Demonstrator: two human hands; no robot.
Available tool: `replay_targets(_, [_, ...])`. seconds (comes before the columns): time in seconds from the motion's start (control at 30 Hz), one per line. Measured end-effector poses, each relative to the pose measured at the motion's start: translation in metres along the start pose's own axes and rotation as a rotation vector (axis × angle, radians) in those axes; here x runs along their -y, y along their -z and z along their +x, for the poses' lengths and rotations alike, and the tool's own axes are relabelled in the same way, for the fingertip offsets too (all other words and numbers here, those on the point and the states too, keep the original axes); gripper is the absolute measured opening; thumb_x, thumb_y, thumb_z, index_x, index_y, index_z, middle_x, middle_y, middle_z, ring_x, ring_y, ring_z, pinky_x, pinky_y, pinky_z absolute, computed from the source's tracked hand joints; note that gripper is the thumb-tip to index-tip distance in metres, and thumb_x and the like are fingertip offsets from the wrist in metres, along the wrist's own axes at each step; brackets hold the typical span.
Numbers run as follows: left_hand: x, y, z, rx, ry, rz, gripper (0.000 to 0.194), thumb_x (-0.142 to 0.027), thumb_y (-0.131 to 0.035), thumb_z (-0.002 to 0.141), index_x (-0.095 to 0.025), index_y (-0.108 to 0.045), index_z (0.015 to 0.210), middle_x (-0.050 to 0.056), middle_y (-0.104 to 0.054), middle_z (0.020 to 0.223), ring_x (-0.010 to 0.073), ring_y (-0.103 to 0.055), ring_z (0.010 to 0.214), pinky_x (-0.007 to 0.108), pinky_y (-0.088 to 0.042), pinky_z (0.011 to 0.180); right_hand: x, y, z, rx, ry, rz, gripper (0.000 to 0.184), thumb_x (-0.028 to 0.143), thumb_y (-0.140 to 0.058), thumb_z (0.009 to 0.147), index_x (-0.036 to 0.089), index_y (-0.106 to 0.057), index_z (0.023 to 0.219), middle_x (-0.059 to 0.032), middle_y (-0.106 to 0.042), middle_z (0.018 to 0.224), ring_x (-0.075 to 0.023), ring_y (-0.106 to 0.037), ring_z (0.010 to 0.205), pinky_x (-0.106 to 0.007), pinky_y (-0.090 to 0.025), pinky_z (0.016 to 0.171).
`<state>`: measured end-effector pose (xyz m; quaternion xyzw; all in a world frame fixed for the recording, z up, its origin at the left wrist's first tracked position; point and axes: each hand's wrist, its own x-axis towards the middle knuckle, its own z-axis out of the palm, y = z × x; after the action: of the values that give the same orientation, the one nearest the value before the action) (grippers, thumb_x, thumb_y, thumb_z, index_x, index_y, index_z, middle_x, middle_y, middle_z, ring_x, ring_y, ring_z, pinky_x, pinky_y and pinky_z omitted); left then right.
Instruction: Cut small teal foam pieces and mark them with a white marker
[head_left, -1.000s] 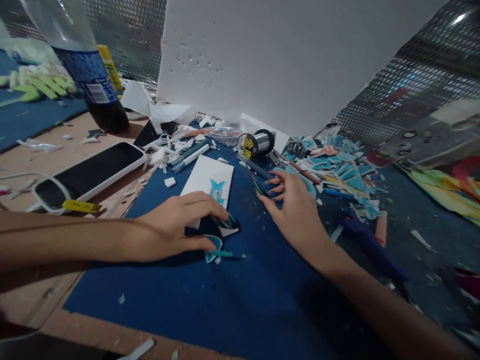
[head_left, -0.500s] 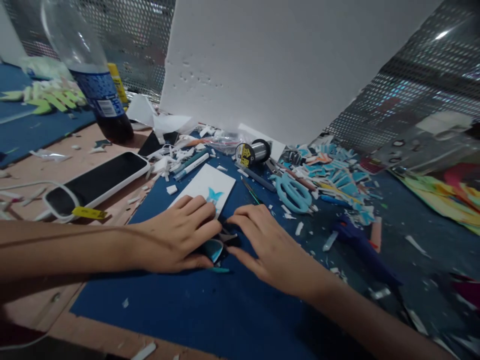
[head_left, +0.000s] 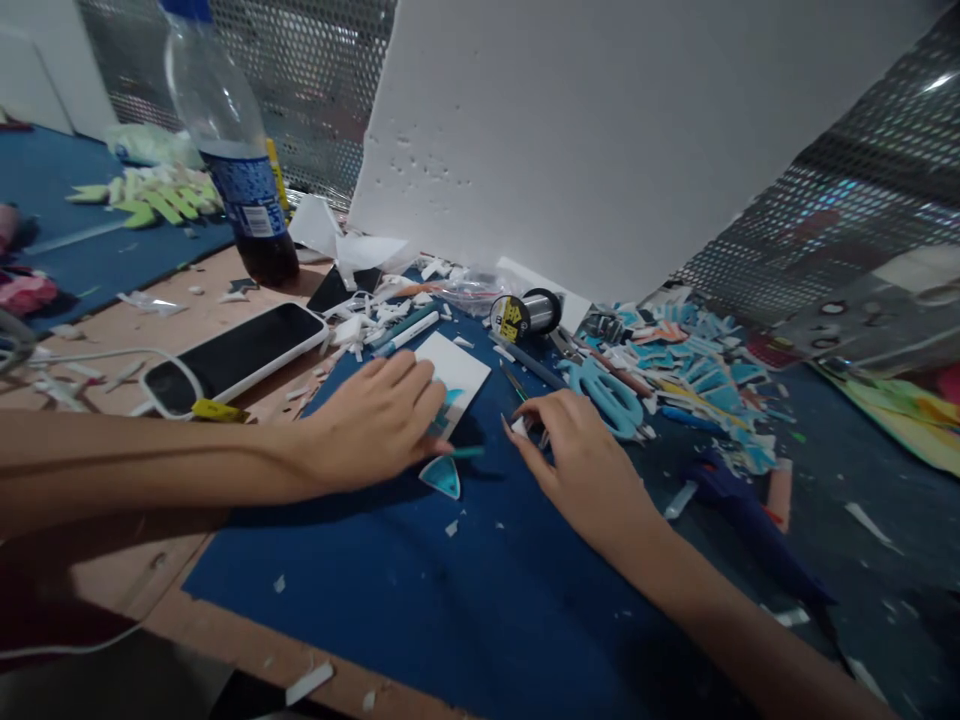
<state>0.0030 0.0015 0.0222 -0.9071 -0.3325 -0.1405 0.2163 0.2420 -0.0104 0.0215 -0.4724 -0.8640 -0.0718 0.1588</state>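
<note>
My left hand (head_left: 375, 420) lies flat, fingers stretched out, on the near end of a white card (head_left: 466, 372) with a light blue shape on it. Just in front of its fingertips, a small teal cut-out piece (head_left: 442, 477) and a thin teal strip (head_left: 469, 452) lie on the blue mat (head_left: 450, 580). My right hand (head_left: 581, 455) rests on the mat to the right of the card. Its fingers are curled and pinched round something small and pale that I cannot make out. Light blue scissors (head_left: 604, 392) lie just beyond it.
A white foam board (head_left: 600, 130) stands at the back. A wire spool (head_left: 525, 312), pens (head_left: 405, 330) and a heap of blue paper scraps (head_left: 690, 350) lie beyond the hands. At the left are a phone (head_left: 240, 352) and a cola bottle (head_left: 244, 180); at the right, a dark blue glue gun (head_left: 742, 510).
My hands have come apart: the right has moved right with its fingers pinched. The left has slid forward onto the card, baring the teal piece. The view has shifted right.
</note>
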Motion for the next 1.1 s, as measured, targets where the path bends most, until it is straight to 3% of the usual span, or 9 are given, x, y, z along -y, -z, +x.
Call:
replay_targets(0.13, [0.024, -0.003, 0.006, 0.107, 0.237, 0.261, 0.030, -0.029, -0.042, 0.096, -0.003, -0.056, 0.097, 0.018, -0.059, 0.085, 0.0304, -0.056, 0.081, 0.035, -0.042, 0.063, -0.003, -0.002, 0.000, -0.078, -0.098, -0.028, 0.015, 0.026, -0.056, 0.089, 0.013, -0.054, 0.097, -0.0128, -0.056, 0.092, -0.0282, -0.055, 0.088, -0.041, -0.048, 0.075])
replay_targets(0.27, [0.041, -0.018, 0.010, 0.255, 0.196, 0.279, 0.024, -0.018, -0.042, 0.092, -0.001, -0.059, 0.097, 0.018, -0.061, 0.086, 0.0283, -0.058, 0.078, 0.033, -0.043, 0.065, 0.000, -0.001, 0.001, -0.116, -0.072, 0.002, 0.013, 0.025, -0.053, 0.089, 0.013, -0.055, 0.095, -0.0126, -0.055, 0.090, -0.0275, -0.053, 0.086, -0.041, -0.046, 0.075])
replay_targets(0.53, [0.052, -0.025, 0.011, 0.299, 0.143, 0.272, 0.027, -0.019, -0.044, 0.092, -0.006, -0.064, 0.080, 0.015, -0.063, 0.069, 0.0262, -0.059, 0.066, 0.032, -0.042, 0.057, 0.009, 0.002, 0.000, -0.101, -0.100, 0.162, 0.010, 0.022, -0.050, 0.089, 0.014, -0.057, 0.090, -0.0114, -0.057, 0.089, -0.0246, -0.051, 0.085, -0.038, -0.045, 0.072])
replay_targets(0.7, [0.039, 0.002, 0.015, 0.166, 0.122, 0.269, 0.037, -0.020, -0.030, 0.098, -0.007, -0.060, 0.081, 0.013, -0.060, 0.071, 0.0243, -0.058, 0.069, 0.032, -0.042, 0.057, 0.017, 0.011, -0.002, -0.121, -0.223, 0.500, 0.017, 0.033, -0.059, 0.086, 0.018, -0.058, 0.095, -0.0062, -0.057, 0.086, -0.0188, -0.053, 0.077, -0.034, -0.045, 0.067])
replay_targets(0.77, [0.022, 0.015, 0.012, -0.064, -0.055, 0.110, 0.037, -0.021, -0.028, 0.099, -0.012, -0.055, 0.076, 0.007, -0.057, 0.066, 0.0186, -0.053, 0.058, 0.029, -0.040, 0.051, 0.023, 0.016, -0.005, -0.010, -0.285, 0.849, 0.034, 0.037, -0.067, 0.080, 0.021, -0.054, 0.107, -0.0013, -0.056, 0.081, -0.0143, -0.052, 0.067, -0.028, -0.045, 0.058])
replay_targets(0.83, [0.000, 0.023, 0.004, -0.177, -0.236, -0.031, 0.033, -0.020, -0.028, 0.099, -0.016, -0.052, 0.076, 0.003, -0.056, 0.062, 0.0160, -0.049, 0.051, 0.028, -0.040, 0.049, 0.033, 0.020, -0.010, 0.134, -0.276, 1.162, 0.047, 0.039, -0.071, 0.076, 0.023, -0.050, 0.115, 0.0027, -0.053, 0.074, -0.0110, -0.049, 0.058, -0.024, -0.042, 0.051])
replay_targets(0.9, [-0.019, 0.025, -0.007, -0.276, -0.220, -0.135, 0.032, -0.019, -0.027, 0.099, -0.016, -0.051, 0.078, 0.005, -0.062, 0.071, 0.0173, -0.056, 0.060, 0.029, -0.044, 0.054, 0.044, 0.022, -0.017, 0.204, -0.258, 1.313, 0.041, 0.042, -0.068, 0.078, 0.023, -0.053, 0.110, 0.0035, -0.052, 0.069, -0.0096, -0.048, 0.053, -0.021, -0.039, 0.045])
replay_targets(0.97, [-0.031, 0.023, -0.016, -0.266, -0.220, -0.223, 0.033, -0.027, -0.029, 0.101, -0.013, -0.053, 0.084, 0.009, -0.064, 0.078, 0.0190, -0.060, 0.066, 0.030, -0.046, 0.055, 0.056, 0.021, -0.024, 0.196, -0.366, 1.427, 0.030, 0.047, -0.056, 0.087, 0.023, -0.053, 0.105, 0.0038, -0.053, 0.063, -0.0085, -0.046, 0.045, -0.019, -0.036, 0.038])
replay_targets(1.1, [-0.035, 0.016, -0.024, -0.242, -0.234, -0.344, 0.023, -0.014, -0.037, 0.096, -0.013, -0.052, 0.078, 0.005, -0.059, 0.066, 0.0185, -0.058, 0.058, 0.029, -0.045, 0.051, 0.069, 0.018, -0.032, 0.188, -0.491, 1.468, 0.031, 0.047, -0.057, 0.087, 0.024, -0.053, 0.107, 0.0026, -0.056, 0.063, -0.0114, -0.054, 0.045, -0.023, -0.044, 0.040])
